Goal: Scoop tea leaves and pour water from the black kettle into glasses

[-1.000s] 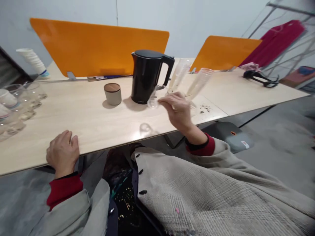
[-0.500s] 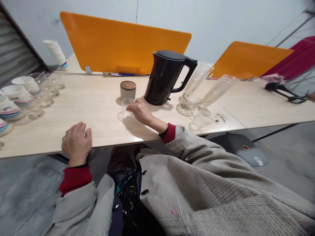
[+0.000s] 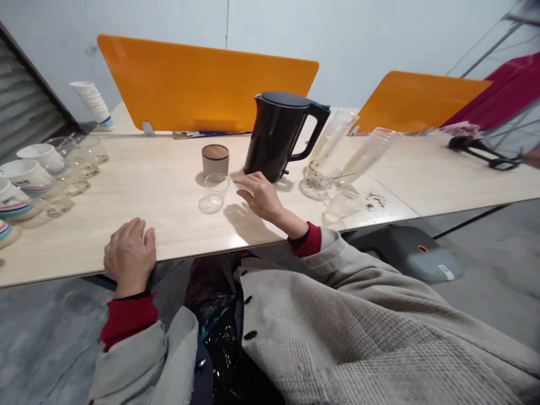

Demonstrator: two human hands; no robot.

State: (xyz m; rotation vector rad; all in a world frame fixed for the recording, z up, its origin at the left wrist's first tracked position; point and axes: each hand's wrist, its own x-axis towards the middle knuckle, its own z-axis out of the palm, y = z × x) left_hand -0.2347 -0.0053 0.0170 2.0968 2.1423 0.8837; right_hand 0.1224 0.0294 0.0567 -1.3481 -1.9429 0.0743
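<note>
A small clear plastic cup (image 3: 217, 191) stands upright by itself on the table, in front of a grey canister with a wooden lid (image 3: 215, 162). Just right of the cup is my right hand (image 3: 264, 197), open and holding nothing, its fingers apart and pointing left, a small gap from the rim. Behind that hand stands a black electric kettle (image 3: 272, 138), lid down and handle to the right. My left hand (image 3: 130, 250) lies on the table's front edge with its thumb apart from the fingers, nothing held.
On the left, paper cups (image 3: 27, 177) and clear cups (image 3: 76, 183) stand in rows; a paper-cup stack (image 3: 93, 104) leans behind. Right of the kettle are a glass pitcher with tea leaves (image 3: 316, 179), stacked clear cups (image 3: 369, 154) and spilled leaves (image 3: 374, 200). Orange dividers (image 3: 202, 87) line the back.
My right hand has let go of the clear cup and moved to the right, fingers spread. The cup stays standing on the table. My left hand keeps its place on the edge.
</note>
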